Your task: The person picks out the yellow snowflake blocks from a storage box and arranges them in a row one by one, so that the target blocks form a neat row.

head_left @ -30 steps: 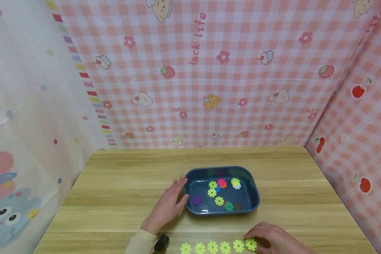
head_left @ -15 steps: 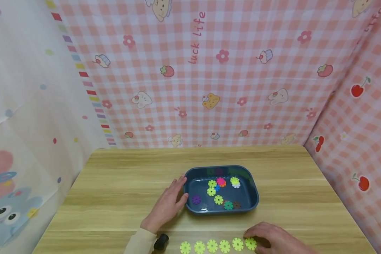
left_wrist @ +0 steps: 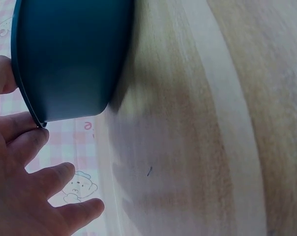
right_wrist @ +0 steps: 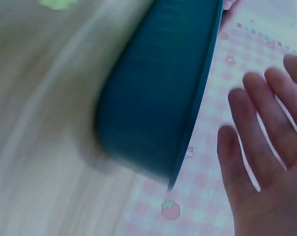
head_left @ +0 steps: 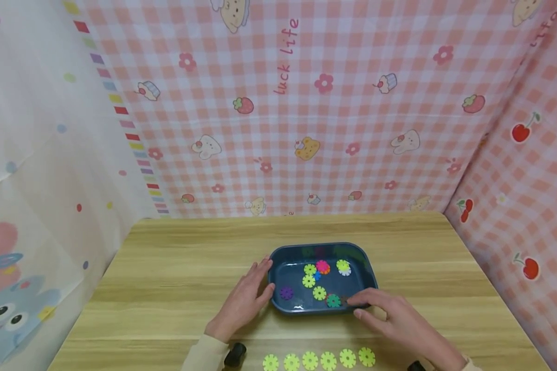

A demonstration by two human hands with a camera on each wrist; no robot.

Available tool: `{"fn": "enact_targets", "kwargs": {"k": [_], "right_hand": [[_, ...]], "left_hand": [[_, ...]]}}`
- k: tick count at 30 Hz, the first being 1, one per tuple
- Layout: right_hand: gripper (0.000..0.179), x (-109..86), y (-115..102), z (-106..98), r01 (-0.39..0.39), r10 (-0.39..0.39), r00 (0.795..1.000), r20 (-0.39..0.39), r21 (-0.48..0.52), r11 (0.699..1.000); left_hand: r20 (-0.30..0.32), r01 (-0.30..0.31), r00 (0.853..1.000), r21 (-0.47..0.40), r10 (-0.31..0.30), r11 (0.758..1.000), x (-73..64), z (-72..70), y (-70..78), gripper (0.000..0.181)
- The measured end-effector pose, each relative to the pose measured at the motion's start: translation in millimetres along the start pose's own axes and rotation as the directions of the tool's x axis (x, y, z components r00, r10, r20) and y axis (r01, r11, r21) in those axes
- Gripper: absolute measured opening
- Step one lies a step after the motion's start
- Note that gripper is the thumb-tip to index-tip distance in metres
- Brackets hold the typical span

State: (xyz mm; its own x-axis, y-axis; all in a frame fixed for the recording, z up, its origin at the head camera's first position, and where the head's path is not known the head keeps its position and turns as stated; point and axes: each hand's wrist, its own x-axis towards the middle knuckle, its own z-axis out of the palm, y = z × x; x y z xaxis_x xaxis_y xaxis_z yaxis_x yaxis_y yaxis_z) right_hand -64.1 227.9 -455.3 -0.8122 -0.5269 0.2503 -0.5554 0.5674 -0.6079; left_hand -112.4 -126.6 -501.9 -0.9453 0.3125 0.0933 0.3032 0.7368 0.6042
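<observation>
A dark blue tray (head_left: 283, 268) sits mid-table, holding several notched plastic snowflake discs: yellow-green, pink, orange, blue, white, purple (head_left: 286, 298), green and others. My left hand (head_left: 242, 305) touches the tray's left rim with thumb and fingertips, fingers extended; the left wrist view has the rim at the thumb and index finger. Above the tray's near right corner reaches my right hand (head_left: 394, 317), fingers extended and holding nothing, partly covering a brown disc. Along the near table edge lies a row of several yellow-green discs (head_left: 310, 355).
The wood-grain table (head_left: 190, 247) backs onto a pink checked cloth (head_left: 371, 170). A white printed cloth (head_left: 37, 154) hangs on the left, and another checked cloth (head_left: 520, 206) on the right. Dark wrist straps show near both wrists.
My right hand has left the last disc in the near row and moved up and forward to the tray's near right corner. The left hand stays at the rim.
</observation>
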Motion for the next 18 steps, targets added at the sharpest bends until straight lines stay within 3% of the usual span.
{"fn": "enact_targets", "kwargs": {"k": [2, 5, 11, 18], "right_hand": [[0.017, 10.3, 0.5, 5.2, 0.0, -0.003, 0.998, -0.068, -0.045, 0.999], [0.019, 27.1, 3.7, 13.4, -0.05, 0.04, 0.994, -0.104, -0.095, 0.994], [0.034, 55.1, 14.8, 24.8, -0.198, 0.193, 0.98, -0.049, -0.13, 0.971], [0.048, 78.1, 27.9, 30.5, -0.255, 0.26, 0.966, 0.004, -0.176, 0.951]], "left_hand": [[-0.001, -0.002, 1.0, 0.001, 0.002, 1.0, -0.2, 0.2, -0.2, 0.058], [-0.003, -0.004, 1.0, -0.001, 0.004, 1.0, -0.5, 0.5, -0.1, 0.058], [0.001, 0.003, 1.0, -0.002, -0.003, 1.0, -0.5, 0.2, 0.2, 0.058], [0.011, 0.015, 1.0, 0.0, -0.015, 1.0, -0.1, -0.6, -1.3, 0.058]]}}
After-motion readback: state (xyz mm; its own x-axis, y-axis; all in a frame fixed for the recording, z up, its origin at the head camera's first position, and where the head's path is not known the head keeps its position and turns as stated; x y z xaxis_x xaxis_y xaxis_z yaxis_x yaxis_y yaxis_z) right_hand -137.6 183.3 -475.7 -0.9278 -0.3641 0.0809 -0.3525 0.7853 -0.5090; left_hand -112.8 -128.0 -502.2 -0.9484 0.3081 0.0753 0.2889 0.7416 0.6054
